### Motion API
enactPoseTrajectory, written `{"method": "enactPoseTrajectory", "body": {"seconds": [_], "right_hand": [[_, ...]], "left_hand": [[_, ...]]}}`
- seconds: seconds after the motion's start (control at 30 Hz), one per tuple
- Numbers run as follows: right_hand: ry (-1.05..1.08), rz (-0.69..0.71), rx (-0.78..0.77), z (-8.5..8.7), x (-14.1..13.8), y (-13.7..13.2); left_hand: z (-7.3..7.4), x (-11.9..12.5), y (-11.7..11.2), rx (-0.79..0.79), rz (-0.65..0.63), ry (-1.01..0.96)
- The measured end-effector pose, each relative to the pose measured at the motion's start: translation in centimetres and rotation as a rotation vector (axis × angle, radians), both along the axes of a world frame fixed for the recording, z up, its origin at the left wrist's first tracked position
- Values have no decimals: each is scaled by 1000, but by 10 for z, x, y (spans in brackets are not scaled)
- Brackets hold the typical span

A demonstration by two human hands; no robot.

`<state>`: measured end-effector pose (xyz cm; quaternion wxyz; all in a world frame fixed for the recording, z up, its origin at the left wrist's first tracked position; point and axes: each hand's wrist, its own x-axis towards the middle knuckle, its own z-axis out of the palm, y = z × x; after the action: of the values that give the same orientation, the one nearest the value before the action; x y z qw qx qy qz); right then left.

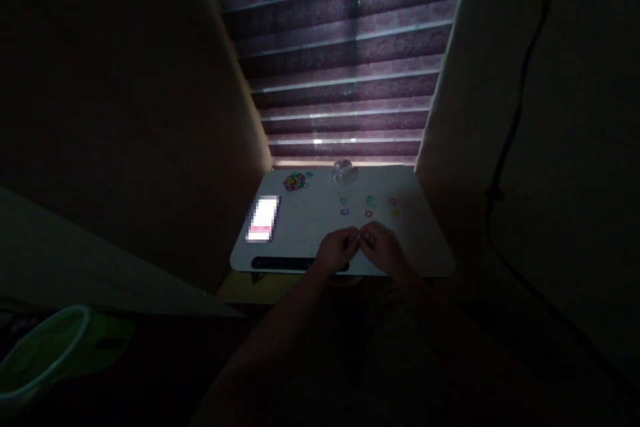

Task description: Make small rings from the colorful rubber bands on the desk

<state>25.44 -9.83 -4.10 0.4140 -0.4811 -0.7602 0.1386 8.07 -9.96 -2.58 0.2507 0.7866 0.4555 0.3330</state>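
Observation:
Over the near edge of a white lap table, my left hand and my right hand meet fingertip to fingertip. Both are closed in a pinch on a small bluish rubber band, mostly hidden by the fingers. Just beyond them lie small coloured bands in two loose rows: a teal band, a purple band, green bands, a red band, a pink band and yellow bands. A mixed pile of bands sits at the table's far left.
A clear round container stands at the table's back edge. A lit phone lies on the left, and a dark slot strip runs along the front. Window blinds hang behind; a green basket is at lower left. The room is dim.

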Motion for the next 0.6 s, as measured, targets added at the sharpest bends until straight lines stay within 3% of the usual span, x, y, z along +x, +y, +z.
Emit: {"method": "enactPoseTrajectory", "body": {"seconds": [0.6], "right_hand": [[-84,-27,21,2,-1,-1]], "left_hand": [[2,2,-2,-9,115,-36]]}}
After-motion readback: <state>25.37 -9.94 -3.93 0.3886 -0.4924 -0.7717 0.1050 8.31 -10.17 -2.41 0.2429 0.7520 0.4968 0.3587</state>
